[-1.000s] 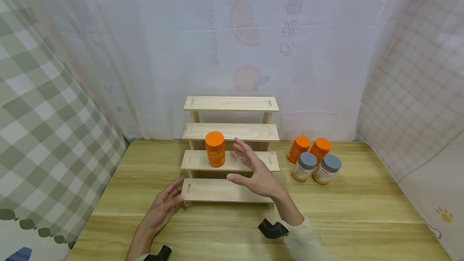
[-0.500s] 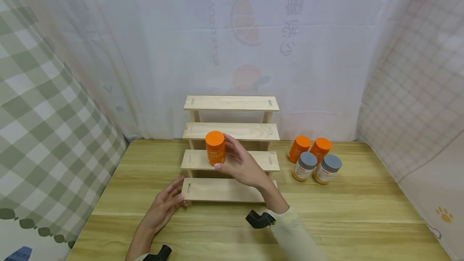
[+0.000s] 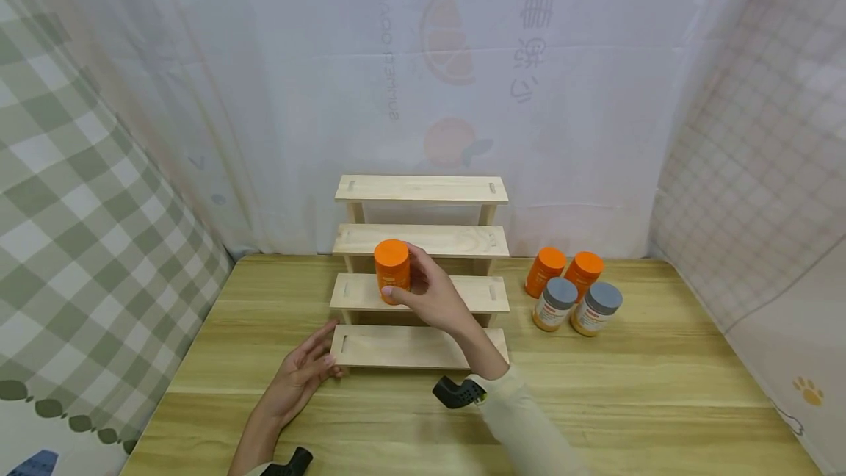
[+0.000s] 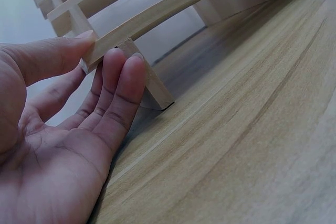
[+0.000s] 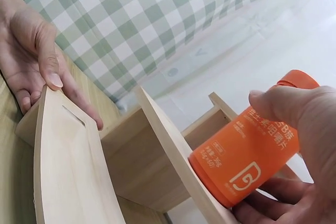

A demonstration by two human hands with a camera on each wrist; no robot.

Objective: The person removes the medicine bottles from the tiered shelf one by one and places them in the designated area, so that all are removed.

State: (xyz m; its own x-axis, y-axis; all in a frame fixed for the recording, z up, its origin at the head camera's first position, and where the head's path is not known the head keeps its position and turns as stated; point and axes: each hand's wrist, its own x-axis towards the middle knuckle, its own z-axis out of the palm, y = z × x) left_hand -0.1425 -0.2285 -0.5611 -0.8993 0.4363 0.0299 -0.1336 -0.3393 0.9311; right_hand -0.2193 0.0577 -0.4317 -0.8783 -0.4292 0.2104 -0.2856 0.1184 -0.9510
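An orange pill bottle [image 3: 393, 267] stands upright on the second step from the bottom of a wooden tiered shelf [image 3: 423, 347], left of its middle. My right hand [image 3: 436, 297] holds this bottle from the right, thumb in front and fingers behind it; white print shows on its side in the right wrist view. At the left end of the lowest step, my left hand [image 3: 297, 377] grips the board's corner. In the left wrist view the thumb [image 4: 65, 53] lies on top of that corner and the fingertips [image 4: 131, 72] press against the support below.
Right of the shelf stand two more orange bottles [image 3: 546, 270] and, before them, two grey-lidded jars [image 3: 557, 303]. All rest on the wood-grain table [image 3: 634, 402]. A white curtain [image 3: 297, 94] hangs behind, and green checked cloth [image 3: 86, 226] on the left.
My right hand has moved left to the orange bottle and taken hold of it. The bottle stays on its step, and my left hand stays at the shelf's corner.
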